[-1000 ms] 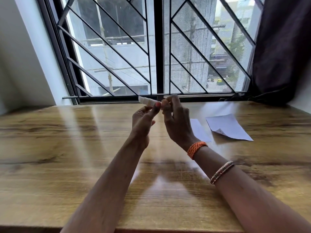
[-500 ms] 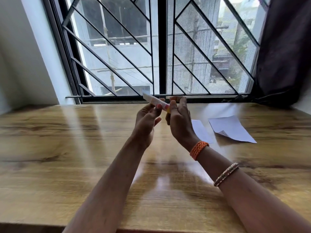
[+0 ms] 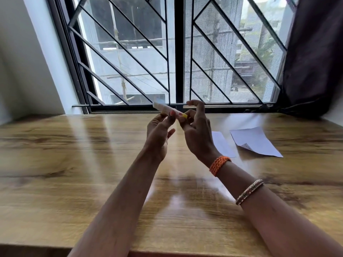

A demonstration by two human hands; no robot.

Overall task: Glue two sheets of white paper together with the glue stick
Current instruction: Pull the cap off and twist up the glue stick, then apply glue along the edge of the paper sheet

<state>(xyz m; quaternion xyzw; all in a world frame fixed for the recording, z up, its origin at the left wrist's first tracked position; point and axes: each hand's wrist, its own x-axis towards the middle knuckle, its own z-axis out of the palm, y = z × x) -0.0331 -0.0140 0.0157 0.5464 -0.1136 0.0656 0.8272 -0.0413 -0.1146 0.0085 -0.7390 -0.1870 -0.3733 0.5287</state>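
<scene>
Hands: left hand [image 3: 157, 132] & right hand [image 3: 196, 130] both pinch glue stick [image 3: 169, 110], prob. uncapping; next: apply to paper sheets [image 3: 257, 142].

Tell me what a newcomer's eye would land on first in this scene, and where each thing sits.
First come the two hands raised mid-frame above the wooden table: the left hand and the right hand both pinch a glue stick between them. Next, two white paper sheets lie on the table to the right, behind the right wrist with its orange band. Behind everything stands the barred window.
</scene>
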